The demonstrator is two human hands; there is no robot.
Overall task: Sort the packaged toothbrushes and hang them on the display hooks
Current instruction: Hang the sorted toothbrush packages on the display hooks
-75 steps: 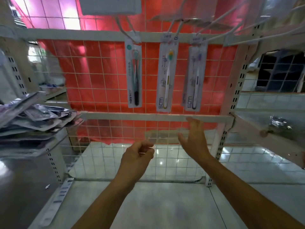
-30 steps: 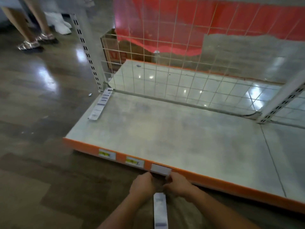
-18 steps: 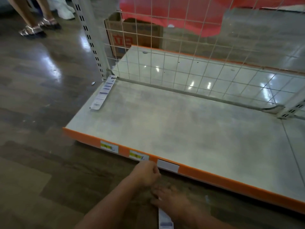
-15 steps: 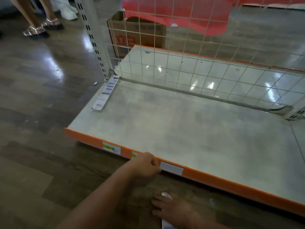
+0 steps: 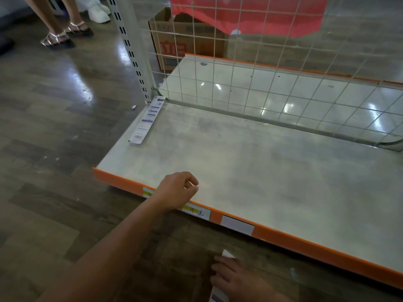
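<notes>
1. The landmark was the low grey shelf (image 5: 250, 162) with an orange front lip, sitting just above the dark wood-pattern floor (image 5: 43, 149).
2. The left hand (image 5: 176, 192) hovered over the shelf's front edge, near its left corner. Its fingers were loosely curled, thumb and forefinger close together, and it held nothing that could be seen.
3. The right hand (image 5: 237, 277) lay on the floor in front of the shelf, below the lip. Its fingers were flat and fairly straight, pressing on a packaged toothbrush (image 5: 220, 295).
4. Only the white top tip and the lower end of that pack showed around the hand; the rest was hidden under it.
5. A second packaged toothbrush (image 5: 147, 120) lay flat, back side up, along the shelf's left edge, at the back corner by the slotted upright post (image 5: 128, 46).
6. Price labels (image 5: 197, 211) sat on the shelf's orange lip, one partly covered by the left wrist, with a blank white tag (image 5: 237, 225) just to their right.
7. A white wire grid panel (image 5: 261, 73) rose along the back of the shelf.
8. Behind the grid stood a cardboard box (image 5: 185, 44), with red sheeting (image 5: 250, 16) above it.
9. Beyond the shelf's left side, another person's sandalled feet (image 5: 58, 35) stood on the floor.
</notes>
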